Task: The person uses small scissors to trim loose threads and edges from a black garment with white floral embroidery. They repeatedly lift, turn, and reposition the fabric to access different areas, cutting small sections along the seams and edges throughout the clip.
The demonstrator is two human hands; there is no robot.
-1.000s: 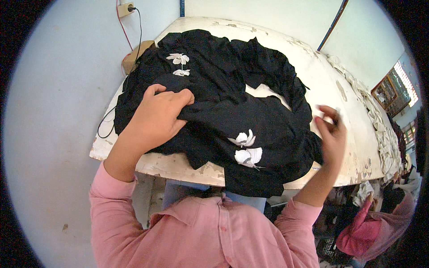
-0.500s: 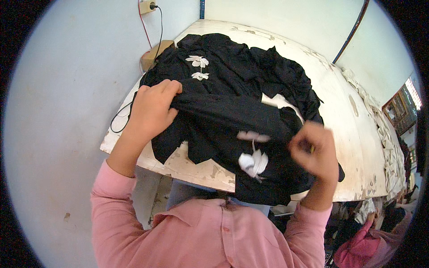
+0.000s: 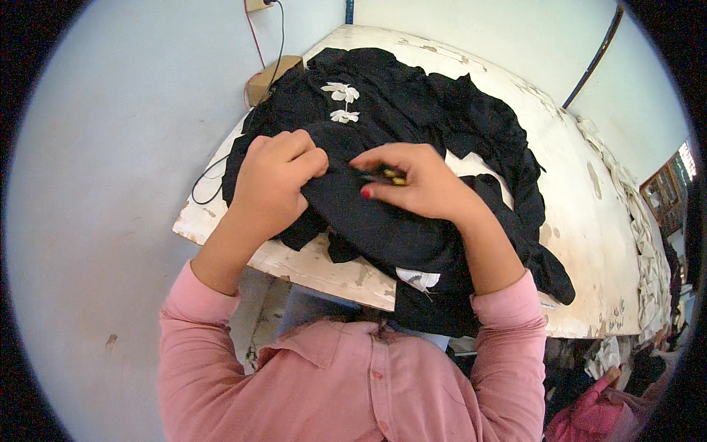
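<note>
A black garment (image 3: 398, 214) with white flower appliqués (image 3: 342, 92) lies bunched across the table. My left hand (image 3: 276, 173) is closed on a fold of its cloth, left of the middle. Just right of it, my right hand (image 3: 420, 180) holds what look like small thread snips (image 3: 394, 176), dark with yellow parts and mostly hidden by the fingers. Their tip is blurred close over the black cloth, near my left fingers. Another white flower (image 3: 418, 279) shows partly under a fold at the table's front edge, where the cloth hangs over.
The pale, worn table (image 3: 582, 243) stands against the wall at the left. A brown box (image 3: 272, 79) with cables sits at its back left corner. Cream cloth (image 3: 626, 191) runs along the far right edge. Another person in pink (image 3: 589, 412) is at the lower right.
My right hand has swung from the right side inward to beside my left hand. The held cloth is folded over more, covering much of the near white flower.
</note>
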